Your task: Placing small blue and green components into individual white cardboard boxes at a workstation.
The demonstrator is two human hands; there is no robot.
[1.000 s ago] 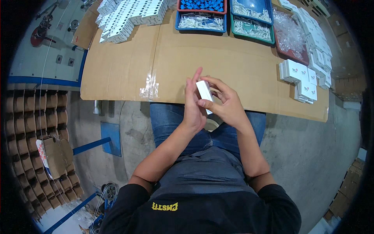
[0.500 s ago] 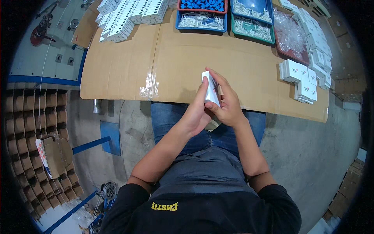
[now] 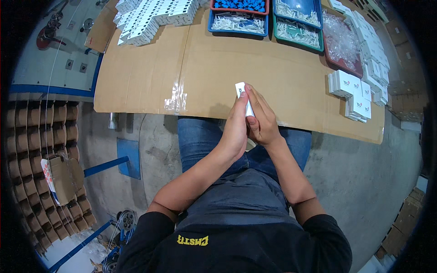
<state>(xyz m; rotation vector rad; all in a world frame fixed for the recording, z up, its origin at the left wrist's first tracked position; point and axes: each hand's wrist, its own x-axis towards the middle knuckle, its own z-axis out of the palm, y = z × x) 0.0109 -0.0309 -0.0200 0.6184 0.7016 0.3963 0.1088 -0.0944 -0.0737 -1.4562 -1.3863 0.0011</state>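
A: What sits at the far left of the table?

B: A heap of small white boxes (image 3: 152, 16) lies at the back left corner of the cardboard-covered table (image 3: 200, 73). To their right stand a blue tray (image 3: 238, 23) of white parts and a green tray (image 3: 298, 32) of similar parts.

A: And the hands?

B: They meet at the near edge of the table, above the person's lap. The left hand (image 3: 236, 129) is curled, its palm pressed against the side of a slim white box (image 3: 243, 96). The right hand (image 3: 260, 120) is closed around the same box from the other side, fingers stretched up along it. Only the top end of the box shows above the fingertips, tilted away from the person.

A: Further right?

B: Two stacks of flat white cartons (image 3: 354, 94) stand near the right edge, well apart from the hands, with a red tray (image 3: 342, 50) of clear plastic bags behind them.
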